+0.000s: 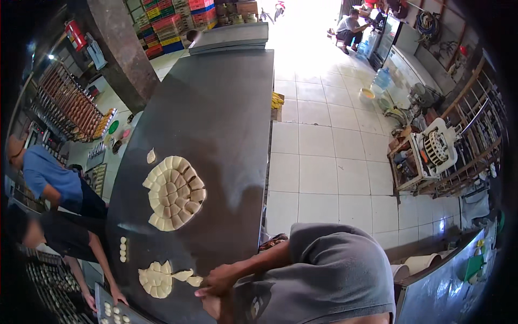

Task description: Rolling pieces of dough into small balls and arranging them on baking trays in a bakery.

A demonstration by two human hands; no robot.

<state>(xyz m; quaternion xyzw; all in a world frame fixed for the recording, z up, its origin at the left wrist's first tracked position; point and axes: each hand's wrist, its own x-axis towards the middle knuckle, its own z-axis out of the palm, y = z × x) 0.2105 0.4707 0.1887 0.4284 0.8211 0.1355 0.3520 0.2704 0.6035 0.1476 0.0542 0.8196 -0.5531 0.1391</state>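
My right hand (220,277) reaches in from the lower right, its fingers closed at the tip of a narrow strip of dough (189,277) on the dark worktable (226,108). What it grips, if anything, is hidden. Just below and overlapping it is my left hand (215,306), its fingers mostly hidden. Left of the strip lies a small flattened dough (155,282) scored into pieces. Farther up the table rests a larger round dough (174,195), cut into many sections, with a loose dough scrap (151,156) above it. A short row of dough balls (123,249) sits at the left.
At lower left, a co-worker in black (73,232) holds a tray (127,309) with dough balls at the table edge. Another person in blue (51,173) stands behind. Stacked metal sheets (229,39) lie on the far end. A pillar (118,48) rises beside the table.
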